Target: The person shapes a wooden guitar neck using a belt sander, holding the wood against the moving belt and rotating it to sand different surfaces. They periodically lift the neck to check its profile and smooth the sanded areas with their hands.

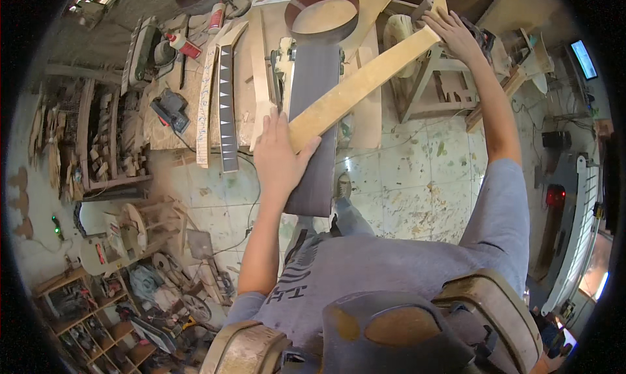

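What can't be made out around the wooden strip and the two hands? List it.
- Head view: underside of the wooden strip, pressed on the dark sanding belt.
- Near end of the strip, covered by the left hand.
- Far end, partly covered by the right hand.
- Belt's lower end, behind the left forearm.

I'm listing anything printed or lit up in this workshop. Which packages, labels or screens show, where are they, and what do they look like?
Screen: far right, a small slanted rectangle glowing blue-white in a dark frame.
Bottle: on the bench, upper left, lying down, white with a red label.
Can: beside it at the bench's far end, a white cylinder with a red band.
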Tool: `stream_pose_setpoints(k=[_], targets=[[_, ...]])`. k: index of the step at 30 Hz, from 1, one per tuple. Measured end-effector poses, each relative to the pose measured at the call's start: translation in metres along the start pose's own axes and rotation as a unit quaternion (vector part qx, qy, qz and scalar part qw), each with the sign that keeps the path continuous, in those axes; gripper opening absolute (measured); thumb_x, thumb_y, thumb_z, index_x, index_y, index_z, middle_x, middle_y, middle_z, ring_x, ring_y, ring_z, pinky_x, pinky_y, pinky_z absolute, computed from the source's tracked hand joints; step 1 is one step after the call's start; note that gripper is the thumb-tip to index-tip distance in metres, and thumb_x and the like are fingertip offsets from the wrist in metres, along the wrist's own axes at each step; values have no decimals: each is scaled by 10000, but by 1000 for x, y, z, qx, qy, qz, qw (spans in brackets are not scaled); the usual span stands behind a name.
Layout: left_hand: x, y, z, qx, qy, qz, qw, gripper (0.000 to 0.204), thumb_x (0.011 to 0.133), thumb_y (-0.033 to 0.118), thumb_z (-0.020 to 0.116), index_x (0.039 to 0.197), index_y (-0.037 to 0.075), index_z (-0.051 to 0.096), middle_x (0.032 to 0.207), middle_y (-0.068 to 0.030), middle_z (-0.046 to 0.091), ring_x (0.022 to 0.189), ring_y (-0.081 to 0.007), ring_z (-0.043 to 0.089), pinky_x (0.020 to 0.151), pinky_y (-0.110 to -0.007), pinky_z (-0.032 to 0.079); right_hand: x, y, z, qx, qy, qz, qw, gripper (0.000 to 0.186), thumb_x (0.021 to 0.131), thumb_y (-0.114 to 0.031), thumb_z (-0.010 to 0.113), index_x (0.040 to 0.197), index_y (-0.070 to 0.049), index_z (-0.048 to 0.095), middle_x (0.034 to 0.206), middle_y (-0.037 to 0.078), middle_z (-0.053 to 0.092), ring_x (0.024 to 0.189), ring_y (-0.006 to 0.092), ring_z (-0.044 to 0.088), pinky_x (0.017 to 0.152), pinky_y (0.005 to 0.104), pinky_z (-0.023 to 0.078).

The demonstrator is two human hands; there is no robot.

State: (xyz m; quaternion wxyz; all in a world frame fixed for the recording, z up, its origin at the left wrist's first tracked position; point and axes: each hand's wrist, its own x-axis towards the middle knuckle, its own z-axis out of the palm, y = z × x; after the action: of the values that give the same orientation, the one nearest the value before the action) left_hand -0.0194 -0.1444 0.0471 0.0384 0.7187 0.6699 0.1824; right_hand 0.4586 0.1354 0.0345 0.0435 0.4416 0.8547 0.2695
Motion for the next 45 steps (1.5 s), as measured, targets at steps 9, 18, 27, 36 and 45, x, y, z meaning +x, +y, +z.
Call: stream_pose_setpoints(k=[9,18,27,36,45], targets=[[-2,-87,-44,6,-53,32,998,823,878,513,687,1460,-30,478,1546,-220,448,1396,-366,476,1141,-441,384,-12,-71,-35,27,81,8,996,646,901,-141,589,1522,-147,410,1545,31,471,1466,255,382,1238,450,258],[-15,-175,-76,-8,-68,60,996,819,867,512,695,1447,-29,489,1528,-246,456,1411,-382,449,1143,-454,378,-9,-162,-89,31,57,63,996,651,876,-143,631,1498,-148,436,1538,40,482,1476,230,377,1229,501,261],[-35,-229,-97,6,-69,98,993,835,885,525,660,1481,-22,451,1541,-247,440,1437,-373,419,1161,-447,356,-9,-220,-118,43,75,94,992,540,943,-160,537,1477,-131,453,1520,40,494,1465,256,381,1239,507,225],[-58,-261,-114,-19,-74,111,991,848,881,507,671,1482,-44,438,1541,-251,438,1430,-372,429,1166,-440,353,-8,-264,-144,25,80,110,990,554,912,-194,593,1453,-134,492,1490,40,532,1444,248,428,1231,501,243],[-85,-277,-140,-2,-93,102,990,849,773,342,780,1478,-9,461,1461,-238,524,1333,-389,514,1111,-449,402,-19,-301,-175,35,65,111,991,568,898,-175,622,1449,-128,493,1493,51,523,1445,298,415,1233,501,252]])
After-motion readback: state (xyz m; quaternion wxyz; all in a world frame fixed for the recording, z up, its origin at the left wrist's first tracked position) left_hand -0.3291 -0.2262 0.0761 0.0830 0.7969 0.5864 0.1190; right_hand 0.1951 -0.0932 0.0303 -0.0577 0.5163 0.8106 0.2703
